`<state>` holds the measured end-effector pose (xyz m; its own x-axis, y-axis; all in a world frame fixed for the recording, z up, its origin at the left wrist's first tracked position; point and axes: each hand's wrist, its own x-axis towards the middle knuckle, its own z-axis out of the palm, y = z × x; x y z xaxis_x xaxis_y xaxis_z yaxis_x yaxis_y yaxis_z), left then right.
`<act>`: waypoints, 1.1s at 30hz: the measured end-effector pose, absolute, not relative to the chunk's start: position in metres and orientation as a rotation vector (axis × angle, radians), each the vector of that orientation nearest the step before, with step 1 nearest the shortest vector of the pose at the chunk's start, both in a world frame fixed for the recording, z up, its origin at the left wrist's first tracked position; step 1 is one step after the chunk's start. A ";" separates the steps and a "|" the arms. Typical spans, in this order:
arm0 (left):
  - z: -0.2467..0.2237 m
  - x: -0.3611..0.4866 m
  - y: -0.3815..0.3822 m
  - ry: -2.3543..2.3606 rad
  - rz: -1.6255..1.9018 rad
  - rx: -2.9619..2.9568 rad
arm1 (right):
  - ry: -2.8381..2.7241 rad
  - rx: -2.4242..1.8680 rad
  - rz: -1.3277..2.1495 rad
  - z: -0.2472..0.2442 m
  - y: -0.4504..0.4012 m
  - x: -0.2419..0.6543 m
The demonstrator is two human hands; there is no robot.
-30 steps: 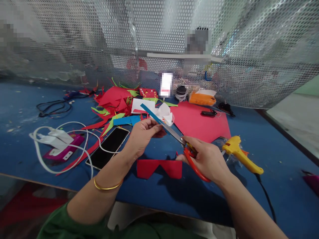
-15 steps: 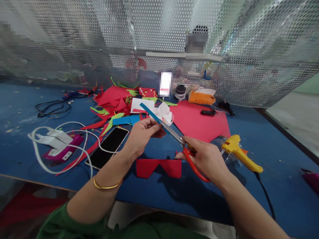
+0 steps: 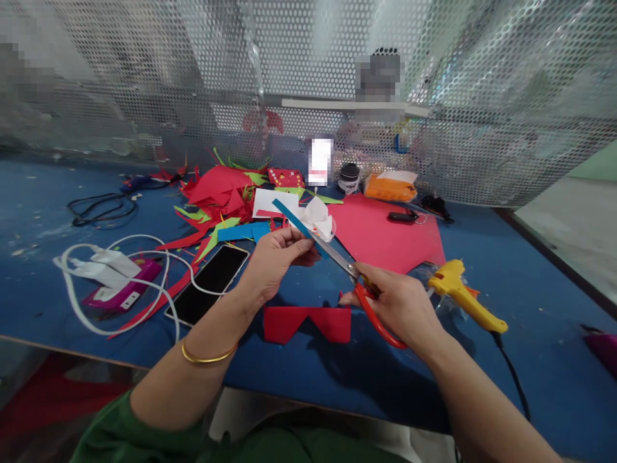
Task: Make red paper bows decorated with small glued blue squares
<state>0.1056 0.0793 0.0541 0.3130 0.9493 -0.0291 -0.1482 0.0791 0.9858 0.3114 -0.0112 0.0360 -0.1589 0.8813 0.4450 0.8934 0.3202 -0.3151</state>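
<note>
Between thumb and fingers my left hand (image 3: 285, 257) pinches a narrow blue paper strip (image 3: 291, 215), which slants up and to the left. My right hand (image 3: 393, 299) is wrapped round the red handles of a pair of scissors (image 3: 337, 256). The blades lie along the strip and reach to my left fingertips; I cannot tell how far apart they are. On the table below both hands lies a red paper piece (image 3: 308, 316) with an angular notch in its lower edge. Its right end is close to my right thumb.
A yellow glue gun (image 3: 465, 296) lies at the right, near a large red sheet (image 3: 390, 238). Left of my hands are a dark phone (image 3: 212, 283), a purple power strip (image 3: 128, 292) with white cables, and red and green scraps (image 3: 222, 193). A perforated metal screen (image 3: 193, 71) stands behind.
The strip's upper end has shifted very slightly to the right. Both hands keep almost the same place and grip.
</note>
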 end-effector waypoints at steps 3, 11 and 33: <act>0.056 0.104 0.080 0.883 0.994 1.179 | -2.026 -1.568 -0.018 0.036 -0.011 0.311; 0.060 0.100 0.084 0.911 1.090 1.195 | -2.016 -1.555 -0.065 0.034 -0.011 0.312; 0.051 0.109 0.077 0.899 1.087 1.186 | -2.036 -1.543 -0.073 0.037 -0.012 0.309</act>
